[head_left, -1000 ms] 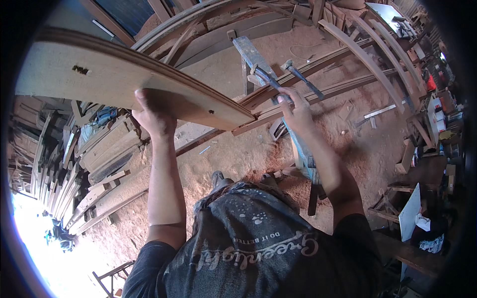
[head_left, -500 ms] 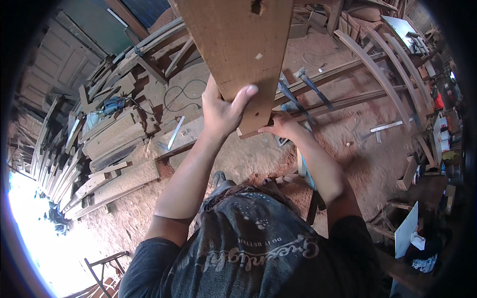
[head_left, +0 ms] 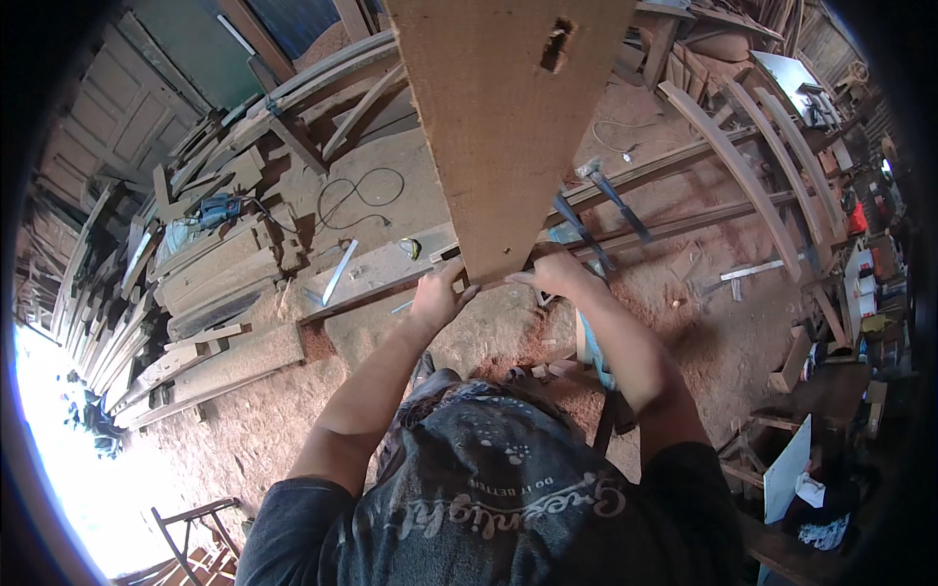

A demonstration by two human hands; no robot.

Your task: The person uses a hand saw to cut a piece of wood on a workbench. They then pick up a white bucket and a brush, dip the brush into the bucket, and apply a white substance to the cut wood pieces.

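Observation:
A long wooden board (head_left: 508,137) with a slot near the top and a small hole near its lower end stretches from the top of the head view down to my hands. My left hand (head_left: 440,298) grips its lower left corner and my right hand (head_left: 559,275) its lower right corner, both with fingers bent round it. Just to the right, two hammers (head_left: 625,215) with dark handles lie across long wooden rails (head_left: 705,215) and a pale blue-painted support (head_left: 593,342), partly hidden by my right hand and arm.
Stacked planks (head_left: 220,283), a blue power tool (head_left: 220,207) and a looped cable (head_left: 362,195) lie left. Curved timbers (head_left: 728,161) stand right, beyond the rails. A white panel (head_left: 788,464) leans at lower right, a wooden frame (head_left: 191,537) at lower left.
The board has swung from slanting leftward to pointing straight away from me. My right hand has let go of the hammer and taken the board's end. My left hand has slid down to that end.

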